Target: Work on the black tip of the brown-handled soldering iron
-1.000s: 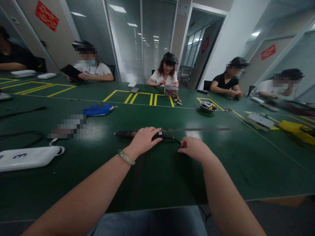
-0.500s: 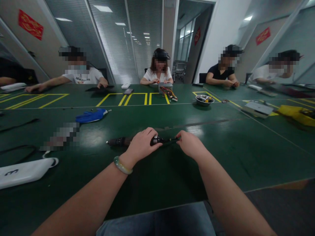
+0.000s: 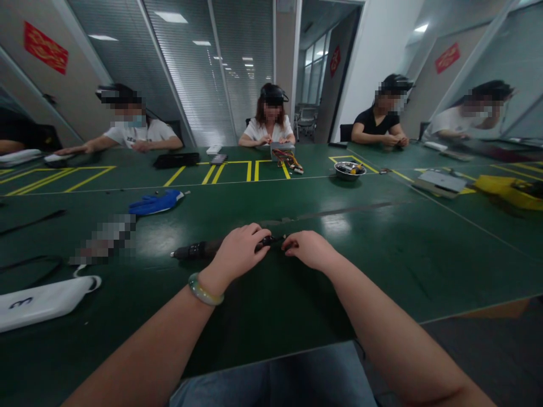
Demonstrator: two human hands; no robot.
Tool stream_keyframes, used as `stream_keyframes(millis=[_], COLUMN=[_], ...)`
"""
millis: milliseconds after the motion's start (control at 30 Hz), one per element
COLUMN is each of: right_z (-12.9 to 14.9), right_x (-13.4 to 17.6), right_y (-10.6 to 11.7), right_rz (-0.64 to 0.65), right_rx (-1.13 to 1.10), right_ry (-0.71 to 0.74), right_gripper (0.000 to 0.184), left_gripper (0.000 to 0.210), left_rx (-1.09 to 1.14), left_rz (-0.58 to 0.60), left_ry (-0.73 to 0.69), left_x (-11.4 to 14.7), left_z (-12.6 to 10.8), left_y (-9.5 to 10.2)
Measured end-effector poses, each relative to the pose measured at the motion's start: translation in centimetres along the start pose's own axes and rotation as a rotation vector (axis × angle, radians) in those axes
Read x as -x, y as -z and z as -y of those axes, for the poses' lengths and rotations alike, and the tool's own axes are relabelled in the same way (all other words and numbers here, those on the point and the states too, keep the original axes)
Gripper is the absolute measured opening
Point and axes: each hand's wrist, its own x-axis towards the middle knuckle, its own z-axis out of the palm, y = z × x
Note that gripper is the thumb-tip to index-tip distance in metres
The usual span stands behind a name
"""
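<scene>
A dark electric screwdriver (image 3: 197,250) lies lengthwise on the green table, its metal tip pointing left. My left hand (image 3: 240,249) is wrapped over its rear half from above, hiding much of the body. Close to the tool's right end, my right hand (image 3: 307,249) has its fingers pinched at a thin dark cord-like piece (image 3: 278,239). What exactly those fingertips hold is too small and dark to make out.
A blue glove (image 3: 156,202) lies at the left, behind a blurred-out flat object (image 3: 106,237). Nearer stands a white power-bank-like case (image 3: 46,302) marked 3. Across the table are a metal bowl (image 3: 348,170), a box with coloured wires (image 3: 283,151) and several seated people.
My right hand has moved left, nearer to my left hand. The screwdriver has shifted slightly left with my left hand. Across the table, a person's hand has left the black object.
</scene>
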Motion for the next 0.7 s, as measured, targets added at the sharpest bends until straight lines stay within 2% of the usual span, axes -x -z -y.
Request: stream_keyframes(millis=[133, 367, 600, 700], right_z=[-0.4, -0.6, -0.6, -0.4], right_x=[0.2, 0.2, -0.5, -0.8], right_y=[0.4, 0.8, -0.3, -0.9], right_rz=[-0.02, 0.056, -0.075, -0.102], right_rx=[0.034, 0.043, -0.038, -0.023], right_ry=[-0.097, -0.106, -0.164, -0.19], right_gripper=[0.013, 0.007, 0.009, 0.009], left_gripper=[0.027, 0.029, 0.026, 0.034], left_rx=[0.056, 0.129, 0.139, 0.13], left_rz=[-0.033, -0.049, -0.056, -0.059], left_ry=[-0.035, -0.028, -0.046, -0.019], left_x=[0.0, -0.2, -0.2, -0.3], left_z=[-0.2, 0.1, -0.3, -0.6], left_y=[-0.1, -0.5, -0.9, -0.7])
